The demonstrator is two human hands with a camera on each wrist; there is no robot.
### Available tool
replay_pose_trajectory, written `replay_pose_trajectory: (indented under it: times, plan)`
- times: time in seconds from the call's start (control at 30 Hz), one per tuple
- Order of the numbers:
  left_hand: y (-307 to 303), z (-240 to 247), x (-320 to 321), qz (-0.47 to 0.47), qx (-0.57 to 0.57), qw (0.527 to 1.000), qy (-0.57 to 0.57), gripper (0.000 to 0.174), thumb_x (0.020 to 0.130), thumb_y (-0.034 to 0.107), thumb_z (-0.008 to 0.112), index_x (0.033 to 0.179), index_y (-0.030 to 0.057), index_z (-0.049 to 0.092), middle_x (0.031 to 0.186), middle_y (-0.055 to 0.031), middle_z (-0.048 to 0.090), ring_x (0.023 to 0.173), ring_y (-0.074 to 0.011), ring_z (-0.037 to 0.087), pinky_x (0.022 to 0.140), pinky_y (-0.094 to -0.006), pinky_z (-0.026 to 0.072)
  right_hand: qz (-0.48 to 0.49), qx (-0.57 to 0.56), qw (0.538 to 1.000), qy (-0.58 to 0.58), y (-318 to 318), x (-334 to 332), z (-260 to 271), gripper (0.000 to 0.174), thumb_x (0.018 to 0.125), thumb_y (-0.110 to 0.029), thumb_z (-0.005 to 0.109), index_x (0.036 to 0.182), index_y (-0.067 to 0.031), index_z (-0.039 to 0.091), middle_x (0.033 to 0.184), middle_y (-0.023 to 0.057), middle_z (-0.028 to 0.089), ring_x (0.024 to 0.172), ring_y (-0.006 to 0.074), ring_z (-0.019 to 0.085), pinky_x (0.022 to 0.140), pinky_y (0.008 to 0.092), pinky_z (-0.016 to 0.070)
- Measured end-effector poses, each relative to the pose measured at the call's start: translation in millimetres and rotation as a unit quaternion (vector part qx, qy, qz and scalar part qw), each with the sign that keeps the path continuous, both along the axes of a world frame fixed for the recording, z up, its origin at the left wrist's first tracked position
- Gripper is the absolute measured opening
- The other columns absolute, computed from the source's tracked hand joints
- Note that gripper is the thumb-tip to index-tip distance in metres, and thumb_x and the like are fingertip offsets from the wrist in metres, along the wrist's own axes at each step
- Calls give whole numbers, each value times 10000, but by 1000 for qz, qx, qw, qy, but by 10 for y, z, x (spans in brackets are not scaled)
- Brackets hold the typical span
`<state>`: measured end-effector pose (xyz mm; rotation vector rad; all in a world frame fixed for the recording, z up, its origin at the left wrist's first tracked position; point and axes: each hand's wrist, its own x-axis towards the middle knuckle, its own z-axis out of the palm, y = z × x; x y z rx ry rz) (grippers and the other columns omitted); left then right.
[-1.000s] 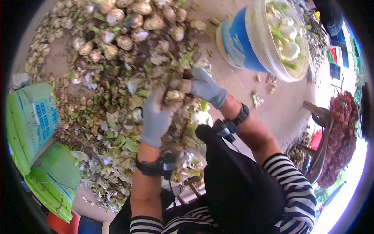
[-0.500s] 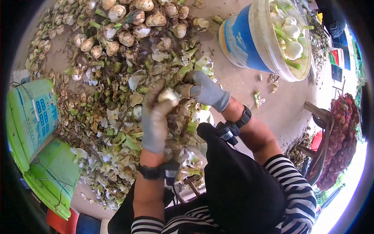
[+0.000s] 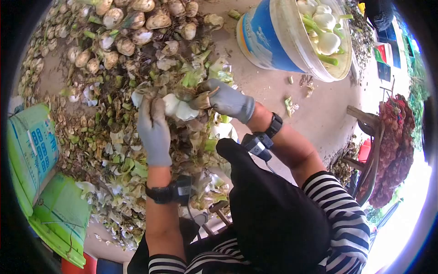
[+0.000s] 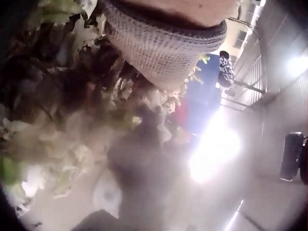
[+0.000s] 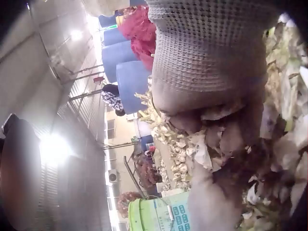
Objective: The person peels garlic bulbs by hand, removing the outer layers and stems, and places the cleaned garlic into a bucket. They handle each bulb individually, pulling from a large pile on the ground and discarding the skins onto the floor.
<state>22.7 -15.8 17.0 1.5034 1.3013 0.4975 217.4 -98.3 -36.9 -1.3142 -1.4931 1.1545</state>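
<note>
In the head view, a white garlic bulb (image 3: 186, 111) is held between my two gloved hands, above a heap of peelings. My left hand (image 3: 154, 130) grips its left end, with a loose strip of papery skin (image 3: 137, 98) by the fingers. On the other side, my right hand (image 3: 232, 101) pinches the bulb's right end with brown-stained fingertips (image 3: 202, 100). Both wrist views are filled mostly by glove, and blur hides the fingertips. A knitted glove cuff (image 4: 163, 48) crosses the top of the left wrist view.
Unpeeled bulbs (image 3: 157, 19) are piled beyond the hands. Peelings (image 3: 123, 150) cover the ground below. A blue-and-white bucket (image 3: 269, 39) at the upper right holds peeled bulbs (image 3: 327, 42). Green buckets (image 3: 32, 150) stand at left; a red net sack (image 3: 392, 146) rests at right.
The bulb has come into plain sight, its white side now showing between the hands. My left hand has shifted left from it, and the whole head view has moved slightly.
</note>
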Motion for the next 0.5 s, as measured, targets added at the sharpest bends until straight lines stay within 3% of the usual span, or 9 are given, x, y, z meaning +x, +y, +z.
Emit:
replay_pose_trajectory:
  times: [0.1,0.17,0.2,0.23,0.3,0.37,0.4,0.43,0.5]
  plan:
    - [-37,13,-23,-23,-5,995,-93,253,869,140,594,1056,-29,582,942,-90,617,859,-191,571,777,-298,468,37,-17,998,-52,1,-100,214,139,783,-110,523,854,-6,582,643,76,502,749,160,576,642,289,466]
    - [-45,-13,-118,-45,-275,922,-267,237,836,139,648,1010,-10,587,852,-64,610,862,-163,556,767,-303,464,-7,-207,946,248,57,-146,259,175,772,-96,507,837,31,607,702,99,558,759,154,564,681,326,467]
    - [-56,5,-153,-50,-280,914,-290,364,873,331,603,1079,33,572,903,-35,606,843,-142,562,745,-307,465,39,-82,991,95,87,-117,363,198,748,-61,524,888,50,610,832,118,613,796,134,550,701,310,469]
    - [-11,-131,-163,-48,-274,916,-288,364,873,331,603,1079,33,572,903,-35,606,843,-142,562,745,-307,465,54,-57,995,67,51,-33,609,220,727,-45,594,928,37,625,968,142,626,887,161,574,766,321,476]
    - [77,-449,-252,19,-383,757,-529,304,865,285,617,1050,47,578,855,-24,593,865,-152,552,799,-332,447,-94,-164,862,470,-195,-126,305,248,722,-42,652,962,15,628,989,142,631,954,195,581,829,337,467]
    - [152,-254,-277,116,-365,778,-498,273,881,271,592,1055,61,575,843,-29,591,898,-169,552,862,-366,433,-71,-94,953,279,-236,16,552,269,761,-64,666,1020,-3,621,1026,129,637,1000,214,581,879,347,454]
    - [126,-61,-155,149,-329,804,-473,275,894,262,573,1052,37,563,889,-44,595,907,-172,563,836,-346,445,-77,-56,957,274,-156,37,483,312,794,-151,667,1066,-9,607,1047,101,636,980,217,585,868,339,456]
    - [113,41,-106,180,-297,826,-444,279,906,252,555,1048,12,551,935,-59,598,915,-175,573,810,-326,457,-1,-107,991,85,23,80,667,308,802,-230,659,1035,-31,627,962,137,656,887,220,618,806,327,475]
    - [76,-31,-173,130,-332,837,-415,378,897,230,575,1193,9,494,1051,-65,596,913,-184,585,777,-323,490,-17,-225,974,-29,90,-48,567,359,798,-353,643,984,-46,642,851,194,646,762,260,639,711,344,492]
